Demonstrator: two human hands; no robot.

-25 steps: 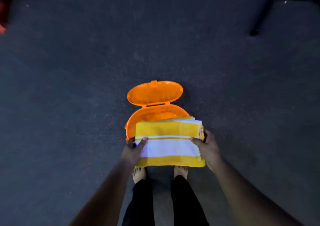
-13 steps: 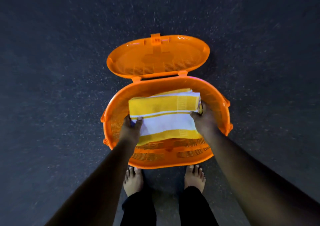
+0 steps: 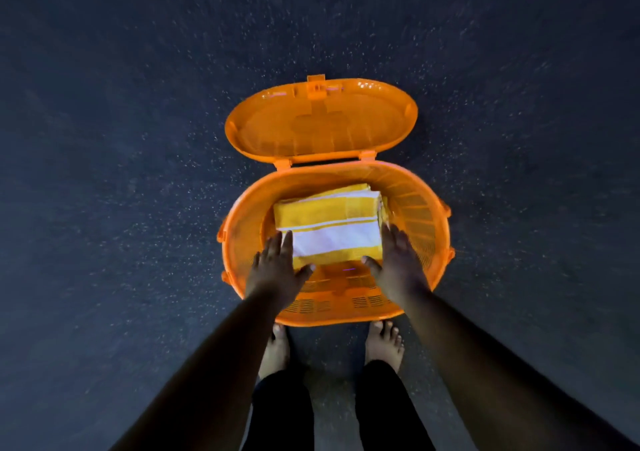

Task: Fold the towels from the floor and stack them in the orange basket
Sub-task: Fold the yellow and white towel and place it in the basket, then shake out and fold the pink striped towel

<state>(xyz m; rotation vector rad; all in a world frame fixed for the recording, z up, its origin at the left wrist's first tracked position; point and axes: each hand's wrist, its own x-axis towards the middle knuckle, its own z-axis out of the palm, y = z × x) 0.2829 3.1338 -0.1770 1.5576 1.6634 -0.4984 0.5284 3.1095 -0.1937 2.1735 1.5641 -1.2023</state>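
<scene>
- I see the folded yellow-and-white striped towels [image 3: 329, 224] lying inside the oval orange plastic basket [image 3: 420, 215], between my two hands and just beyond the fingertips.
- My left hand [image 3: 277, 270] has straight, spread fingers at the stack's near left corner, gripping nothing.
- My right hand [image 3: 398, 263] is likewise flat and spread at the near right corner.
- The basket's hinged lid [image 3: 320, 121] stands open beyond the hands.
- The basket sits on a dark speckled floor [image 3: 121, 173]; bare feet [image 3: 384, 345] stand behind the hands.

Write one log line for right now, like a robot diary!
towels: folded, in basket | lid: open | left hand: open | right hand: open
</scene>
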